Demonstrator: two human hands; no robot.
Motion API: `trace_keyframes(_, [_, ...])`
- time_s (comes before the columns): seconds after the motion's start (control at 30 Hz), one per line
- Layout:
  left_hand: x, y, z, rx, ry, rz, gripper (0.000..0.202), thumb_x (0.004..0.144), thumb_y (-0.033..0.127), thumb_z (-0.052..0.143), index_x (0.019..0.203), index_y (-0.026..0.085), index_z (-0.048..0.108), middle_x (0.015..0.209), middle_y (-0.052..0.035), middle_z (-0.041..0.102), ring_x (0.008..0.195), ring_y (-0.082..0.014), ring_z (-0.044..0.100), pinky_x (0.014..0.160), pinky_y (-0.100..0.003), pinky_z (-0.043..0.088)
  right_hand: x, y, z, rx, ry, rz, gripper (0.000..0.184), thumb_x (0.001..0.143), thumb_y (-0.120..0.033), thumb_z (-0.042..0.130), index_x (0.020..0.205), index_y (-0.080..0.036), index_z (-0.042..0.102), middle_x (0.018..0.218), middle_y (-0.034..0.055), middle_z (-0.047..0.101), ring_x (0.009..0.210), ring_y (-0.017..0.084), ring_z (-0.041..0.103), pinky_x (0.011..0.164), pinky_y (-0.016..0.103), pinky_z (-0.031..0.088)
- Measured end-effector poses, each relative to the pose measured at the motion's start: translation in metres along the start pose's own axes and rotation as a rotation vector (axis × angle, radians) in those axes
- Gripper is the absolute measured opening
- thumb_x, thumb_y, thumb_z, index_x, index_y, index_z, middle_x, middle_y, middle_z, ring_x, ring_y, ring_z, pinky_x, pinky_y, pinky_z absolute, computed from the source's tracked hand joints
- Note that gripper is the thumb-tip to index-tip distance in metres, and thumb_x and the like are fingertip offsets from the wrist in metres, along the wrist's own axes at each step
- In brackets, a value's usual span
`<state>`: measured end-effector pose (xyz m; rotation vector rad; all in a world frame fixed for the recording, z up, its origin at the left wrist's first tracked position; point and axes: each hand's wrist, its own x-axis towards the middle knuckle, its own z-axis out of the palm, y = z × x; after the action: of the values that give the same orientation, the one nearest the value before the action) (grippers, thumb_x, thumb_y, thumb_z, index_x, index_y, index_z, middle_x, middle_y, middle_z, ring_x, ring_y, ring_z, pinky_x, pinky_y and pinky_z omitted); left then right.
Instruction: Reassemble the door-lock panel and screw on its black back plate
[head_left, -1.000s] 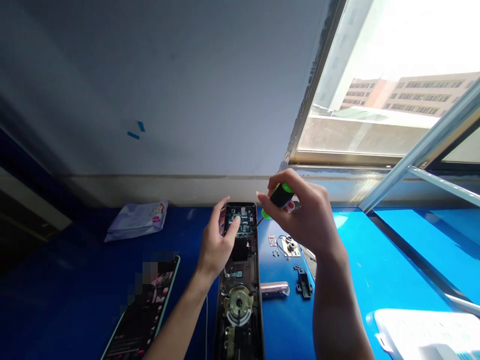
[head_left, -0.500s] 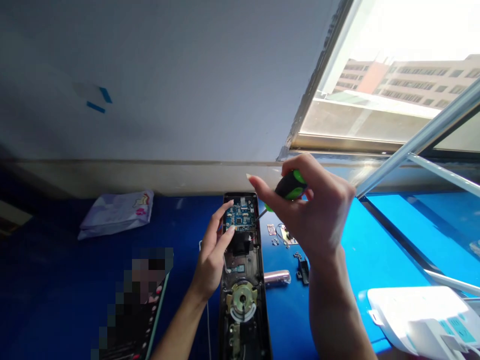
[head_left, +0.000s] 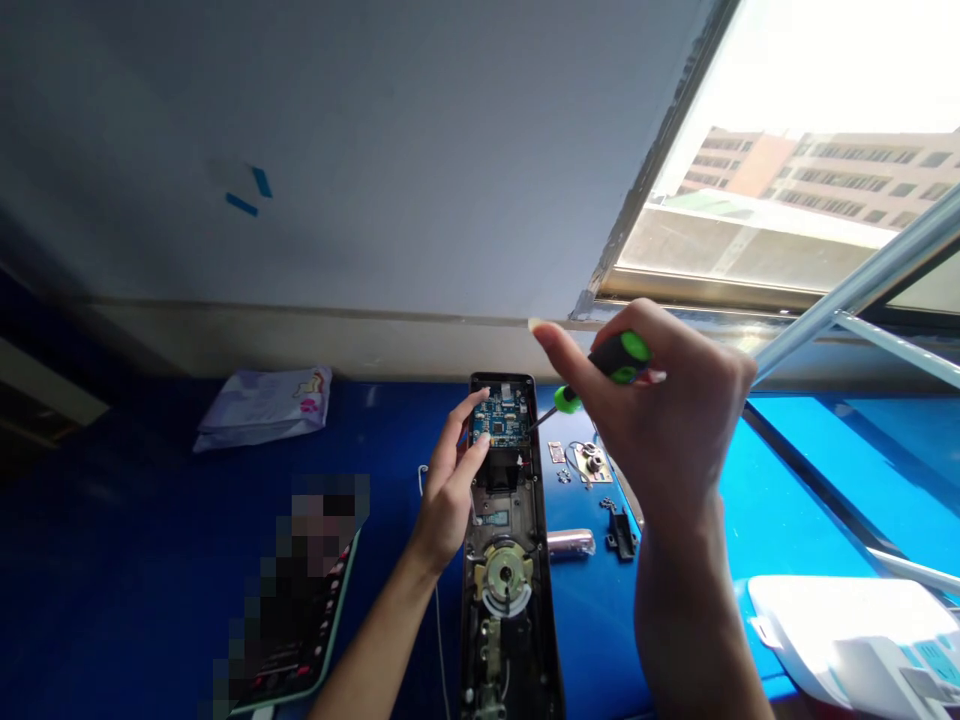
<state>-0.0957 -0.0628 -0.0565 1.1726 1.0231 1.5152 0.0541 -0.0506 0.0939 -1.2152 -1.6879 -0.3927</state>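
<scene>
Screwdriver (head_left: 613,360) sits clasped in the right hand (head_left: 671,415), its tip angled to the right edge of the board (head_left: 499,424), which lies in the case (head_left: 527,517) just below the centre of the frame. The left hand's (head_left: 444,490) thumb, across the board a second ago, now rests at its lower edge, seemingly exposing more of its face; whether that hand grips or merely presses cannot be told.

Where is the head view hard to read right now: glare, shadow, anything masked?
Head view: the metal-framed glass window is washed out, and sunlight bleaches the white plastic case; same head view: the blue tabletop darkens leftward, and blocky pixelation hides part of the mint-rimmed phone; the blue rectangular circuit board looks fairly sharp there.
</scene>
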Motion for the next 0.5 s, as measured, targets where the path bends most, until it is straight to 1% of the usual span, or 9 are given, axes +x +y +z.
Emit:
trace_keyframes(0.07, [0.0, 0.0, 0.001, -0.003, 0.003, 0.019, 0.046, 0.102, 0.035, 0.057, 0.147, 0.03, 0.058, 0.159, -0.0008, 0.056, 0.151, -0.0273, 0.048, 0.129, -0.043, 0.034, 0.002, 0.0, 0.002, -0.054, 0.095, 0.071, 0.058, 0.089, -0.061, 0.076, 0.059, -0.025, 0.042, 0.05, -0.0043, 0.047, 0.049, 0.01, 0.036, 0.054, 0.032, 0.03])
trace_keyframes(0.13, [0.001, 0.0, 0.002, 0.0, 0.01, 0.037, 0.045, 0.101, 0.033, 0.058, 0.146, 0.03, 0.06, 0.159, -0.0005, 0.057, 0.152, -0.0268, 0.047, 0.128, -0.042, 0.035, 0.004, 0.0, 0.003, -0.067, 0.126, 0.107, 0.061, 0.09, -0.062, 0.074, 0.056, -0.024, 0.039, 0.048, -0.0051, 0.04, 0.049, 0.01, 0.032, 0.055, 0.032, 0.027])
trace_keyframes(0.2, [0.001, 0.0, 0.002, -0.002, 0.013, 0.046, 0.045, 0.101, 0.033, 0.058, 0.145, 0.03, 0.06, 0.159, -0.0005, 0.057, 0.152, -0.0265, 0.047, 0.128, -0.042, 0.035, 0.005, 0.001, 0.001, -0.031, 0.068, 0.079, 0.059, 0.093, -0.059, 0.072, 0.057, -0.024, 0.041, 0.049, -0.0051, 0.041, 0.049, 0.01, 0.032, 0.056, 0.032, 0.029])
trace_keyframes(0.23, [0.001, 0.0, 0.002, -0.006, 0.01, 0.048, 0.045, 0.101, 0.033, 0.058, 0.145, 0.03, 0.06, 0.159, -0.0004, 0.057, 0.151, -0.0264, 0.047, 0.128, -0.042, 0.035, 0.005, 0.001, -0.002, 0.014, 0.011, 0.041, 0.055, 0.094, -0.055, 0.072, 0.058, -0.023, 0.044, 0.05, -0.0051, 0.043, 0.05, 0.01, 0.034, 0.056, 0.031, 0.03])
trace_keyframes(0.33, [0.002, -0.001, 0.002, -0.015, 0.001, 0.056, 0.046, 0.101, 0.033, 0.058, 0.146, 0.03, 0.059, 0.159, -0.0009, 0.057, 0.15, -0.0265, 0.049, 0.128, -0.043, 0.036, 0.003, 0.002, -0.014, 0.239, -0.231, -0.083, 0.036, 0.098, -0.043, 0.07, 0.072, -0.022, 0.057, 0.059, -0.0049, 0.055, 0.054, 0.009, 0.044, 0.057, 0.027, 0.037])
trace_keyframes(0.37, [0.002, -0.001, 0.002, -0.019, -0.001, 0.059, 0.046, 0.101, 0.033, 0.058, 0.146, 0.03, 0.059, 0.159, -0.0013, 0.057, 0.149, -0.0266, 0.05, 0.128, -0.043, 0.036, 0.002, 0.002, -0.017, 0.304, -0.3, -0.102, 0.03, 0.099, -0.041, 0.068, 0.077, -0.022, 0.059, 0.063, -0.0045, 0.06, 0.056, 0.009, 0.048, 0.057, 0.026, 0.038])
trace_keyframes(0.4, [0.002, -0.002, 0.002, -0.022, -0.004, 0.063, 0.046, 0.101, 0.033, 0.058, 0.146, 0.03, 0.059, 0.158, -0.0015, 0.057, 0.149, -0.0268, 0.05, 0.128, -0.044, 0.036, 0.001, 0.002, -0.018, 0.34, -0.338, -0.101, 0.028, 0.1, -0.039, 0.067, 0.08, -0.022, 0.061, 0.066, -0.0041, 0.063, 0.058, 0.009, 0.05, 0.057, 0.026, 0.039])
trace_keyframes(0.43, [0.002, -0.003, 0.002, -0.025, -0.003, 0.07, 0.046, 0.1, 0.033, 0.059, 0.146, 0.03, 0.059, 0.158, -0.0018, 0.058, 0.148, -0.027, 0.051, 0.128, -0.045, 0.035, 0.0, 0.002, -0.019, 0.341, -0.337, -0.084, 0.028, 0.1, -0.039, 0.067, 0.079, -0.022, 0.061, 0.066, -0.004, 0.063, 0.058, 0.008, 0.051, 0.057, 0.026, 0.039])
trace_keyframes(0.5, [0.003, -0.004, 0.002, -0.021, 0.001, 0.078, 0.046, 0.1, 0.033, 0.059, 0.146, 0.03, 0.059, 0.158, -0.0022, 0.058, 0.148, -0.0275, 0.051, 0.129, -0.046, 0.034, 0.0, 0.002, -0.016, 0.27, -0.227, -0.02, 0.037, 0.097, -0.043, 0.071, 0.071, -0.021, 0.058, 0.059, -0.0047, 0.058, 0.054, 0.008, 0.046, 0.056, 0.027, 0.036])
